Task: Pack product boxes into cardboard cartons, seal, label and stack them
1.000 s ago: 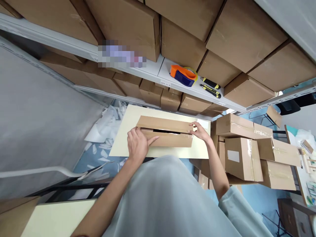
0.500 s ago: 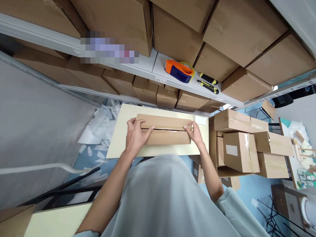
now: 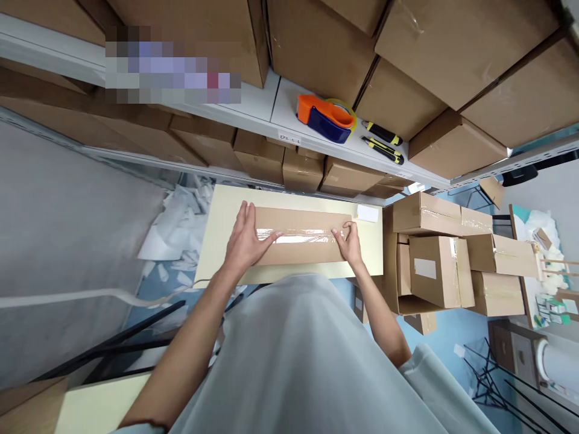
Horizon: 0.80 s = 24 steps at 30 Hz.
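Note:
A long cardboard box [image 3: 298,252] lies lengthwise across a pale yellow tabletop [image 3: 221,241] in front of me. A shiny strip of clear tape [image 3: 302,236] runs along the middle of its upper face. At the box's left end my left hand [image 3: 244,241] holds it, thumb stretched onto the tape and fingers along the end. My right hand [image 3: 349,242] grips the right end, with its thumb on top near the tape and its fingers curled at the edge. The underside of the box is hidden.
Above the table, a shelf [image 3: 257,120] bears an orange and blue tape dispenser [image 3: 325,119], two utility knives [image 3: 382,141] and large cartons. A small white item [image 3: 367,213] lies at the table's back right. Stacked boxes [image 3: 446,265] stand to the right; white scraps [image 3: 167,232] lie left.
The dark gap between the box's two top panels has gone from sight, and a shiny tape strip shows there. My left hand has spread its fingers along the end. The view has shifted slightly.

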Available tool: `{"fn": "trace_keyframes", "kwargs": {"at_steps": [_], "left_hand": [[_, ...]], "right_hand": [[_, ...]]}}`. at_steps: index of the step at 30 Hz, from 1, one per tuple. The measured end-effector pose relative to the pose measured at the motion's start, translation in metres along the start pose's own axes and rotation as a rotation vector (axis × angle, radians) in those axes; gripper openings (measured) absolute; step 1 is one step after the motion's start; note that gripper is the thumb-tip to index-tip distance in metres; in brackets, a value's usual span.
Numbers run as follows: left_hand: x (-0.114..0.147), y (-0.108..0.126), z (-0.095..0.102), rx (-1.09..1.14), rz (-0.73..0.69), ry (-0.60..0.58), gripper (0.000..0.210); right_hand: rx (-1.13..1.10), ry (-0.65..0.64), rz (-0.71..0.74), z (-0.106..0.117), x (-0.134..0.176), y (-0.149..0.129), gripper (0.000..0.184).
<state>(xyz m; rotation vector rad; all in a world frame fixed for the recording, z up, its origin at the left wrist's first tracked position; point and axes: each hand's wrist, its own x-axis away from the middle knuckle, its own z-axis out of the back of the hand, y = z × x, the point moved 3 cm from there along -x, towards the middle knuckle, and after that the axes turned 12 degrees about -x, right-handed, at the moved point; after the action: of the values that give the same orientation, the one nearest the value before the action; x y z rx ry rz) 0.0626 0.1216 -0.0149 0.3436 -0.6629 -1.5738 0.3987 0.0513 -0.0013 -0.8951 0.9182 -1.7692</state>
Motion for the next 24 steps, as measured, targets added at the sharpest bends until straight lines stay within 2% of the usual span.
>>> {"fn": "trace_keyframes", "kwargs": {"at_steps": [10, 24], "left_hand": [[0.0033, 0.0037, 0.0023, 0.022, 0.058, 0.003, 0.123], [0.0073, 0.0058, 0.0042, 0.005, 0.055, 0.005, 0.121]], "right_hand": [[-0.041, 0.018, -0.014, -0.0017, 0.0011, -0.0007, 0.041], [-0.036, 0.057, -0.021, -0.0014, 0.0060, -0.0055, 0.041]]}}
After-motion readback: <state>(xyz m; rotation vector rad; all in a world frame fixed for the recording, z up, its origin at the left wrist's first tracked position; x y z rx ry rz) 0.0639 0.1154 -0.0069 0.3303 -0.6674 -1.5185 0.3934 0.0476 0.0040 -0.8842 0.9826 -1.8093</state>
